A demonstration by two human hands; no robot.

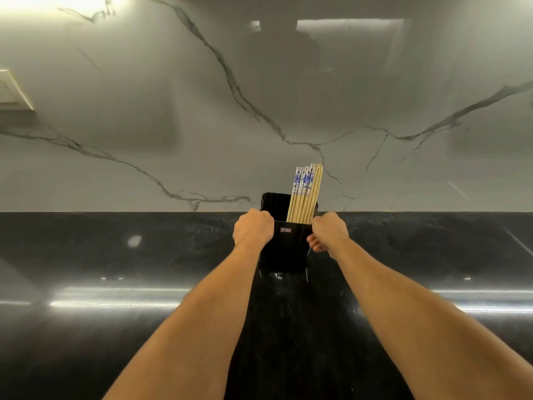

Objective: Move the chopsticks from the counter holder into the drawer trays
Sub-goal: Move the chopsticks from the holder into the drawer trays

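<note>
One black holder (288,251) stands on the dark, glossy surface (115,255), and everything else is placed from it. Inside it, packed against its right side, is one bundle of chopsticks (305,197). They stand nearly upright, leaning a little to the right, with their upper halves rising above the rim. The sticks sit too close together for an exact count. Several have blue-and-white patterned tops, and a few on the right of the bundle are plain wood. The left part of the holder's opening shows only its dark inner wall. One small red-and-white label (285,230) sits on the holder's front face, just below the rim.

Two bare hands are on the holder, one at each side. The left hand (253,226) grips the holder's left top corner, its fingers curled over the rim with the tips hidden. The right hand (328,230) holds the right edge, its fingers (315,244) curled and pressed against the holder's right wall just below the chopsticks. Both forearms reach in from the bottom of the view.

Behind the holder rises a pale marble wall (173,111) with dark veins. One switch plate (13,90) is mounted on it, far to the holder's left.
</note>
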